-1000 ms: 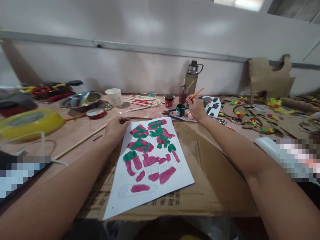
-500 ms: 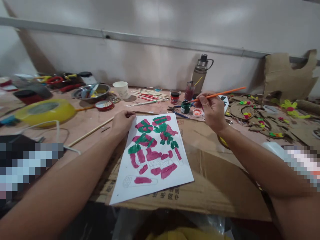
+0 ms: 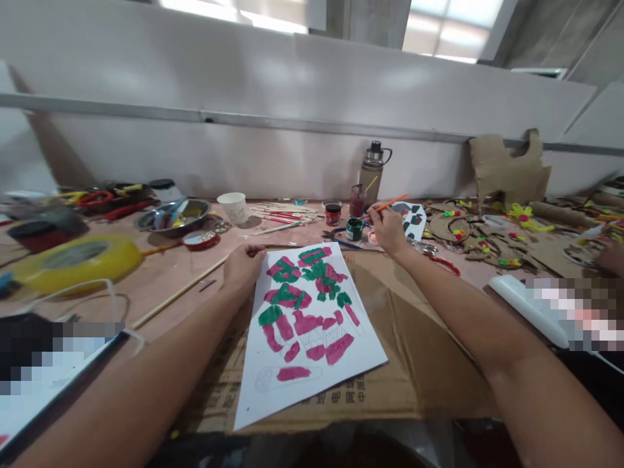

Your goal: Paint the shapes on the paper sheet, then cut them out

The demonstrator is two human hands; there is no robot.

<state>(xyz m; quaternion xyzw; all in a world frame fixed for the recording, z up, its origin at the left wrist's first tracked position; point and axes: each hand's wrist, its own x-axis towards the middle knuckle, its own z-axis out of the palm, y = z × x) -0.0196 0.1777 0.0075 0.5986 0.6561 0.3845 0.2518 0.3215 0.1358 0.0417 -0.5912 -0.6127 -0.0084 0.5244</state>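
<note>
A white sheet [image 3: 312,331] painted with magenta and green shapes lies on a cardboard piece [image 3: 414,338]. At its upper left corner is my left hand [image 3: 245,265], fingers closed around the paper's edge. My right hand [image 3: 387,229] pinches an orange paintbrush [image 3: 392,202], beside the green paint jar [image 3: 354,229] and a dark red cup [image 3: 357,201]. The brush's tip is hard to make out near the jars. A red paint jar [image 3: 333,214] stands to the left of the cup.
Behind the jars stands a bottle [image 3: 372,175]. Further left are a paper cup [image 3: 233,208], a metal bowl [image 3: 170,218] and a yellow tape roll [image 3: 78,260]. Cardboard crafts [image 3: 448,227] spread on the right, with a white device [image 3: 529,309] nearer. Part of another person's hand [image 3: 611,257] shows far right.
The view has tilted up, showing more of the wall. My right hand has moved left and forward with the brush, closer to the jars. My left hand stays at the paper's corner.
</note>
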